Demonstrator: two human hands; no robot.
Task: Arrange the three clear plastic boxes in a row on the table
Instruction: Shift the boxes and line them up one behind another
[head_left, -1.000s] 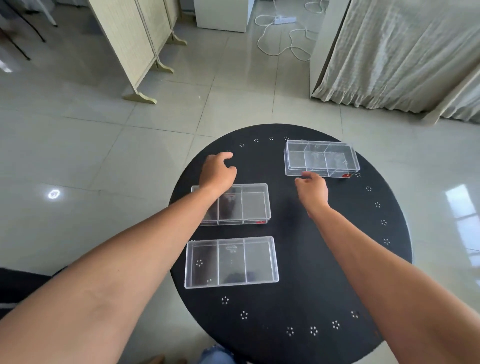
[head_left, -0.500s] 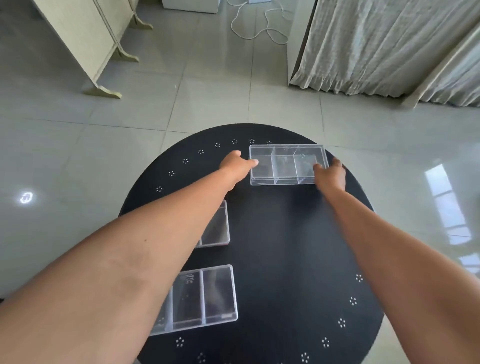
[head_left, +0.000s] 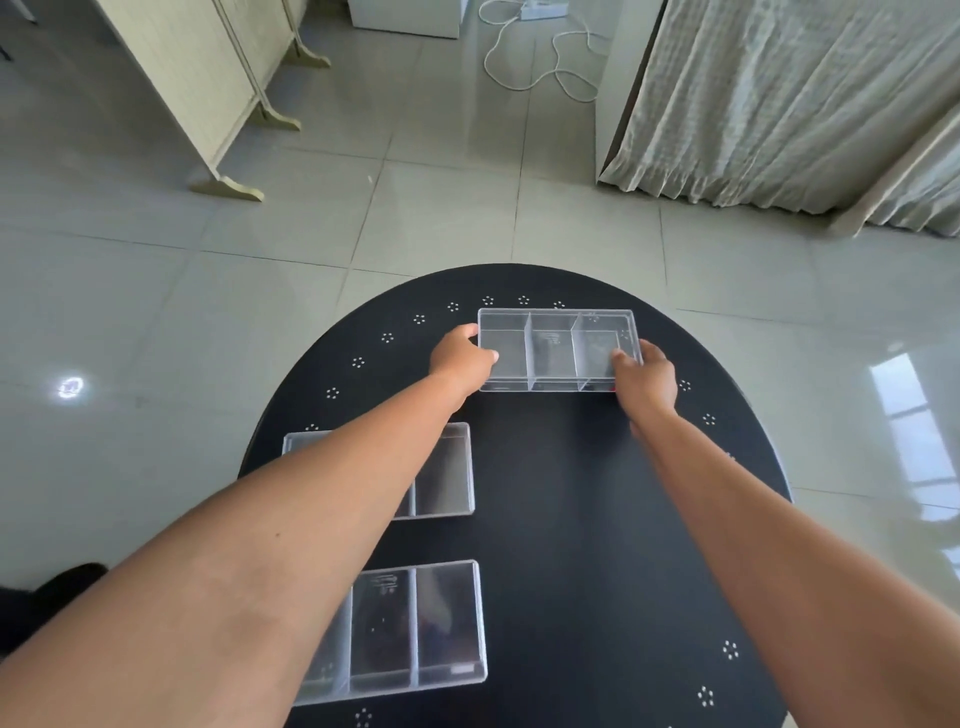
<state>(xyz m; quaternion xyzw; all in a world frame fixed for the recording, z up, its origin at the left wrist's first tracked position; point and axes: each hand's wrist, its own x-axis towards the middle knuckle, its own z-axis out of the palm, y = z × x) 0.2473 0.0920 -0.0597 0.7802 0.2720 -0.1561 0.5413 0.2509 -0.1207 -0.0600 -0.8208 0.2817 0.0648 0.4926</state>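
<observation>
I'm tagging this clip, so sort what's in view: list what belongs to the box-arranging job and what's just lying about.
Job:
- far box, gripped by left hand and right hand
- middle box
- near box
- black round table

Lying about:
- white cable on the floor
- curtain
- folding screen

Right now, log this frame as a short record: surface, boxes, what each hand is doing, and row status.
surface: round black table
far box: three compartments, empty, held at both ends
middle box: left side, partly hidden by the left forearm
near box: left side, near edge
left hand: grips far box's left end
right hand: grips far box's right end
row status: far box sits right of the other two, not yet aligned
</observation>
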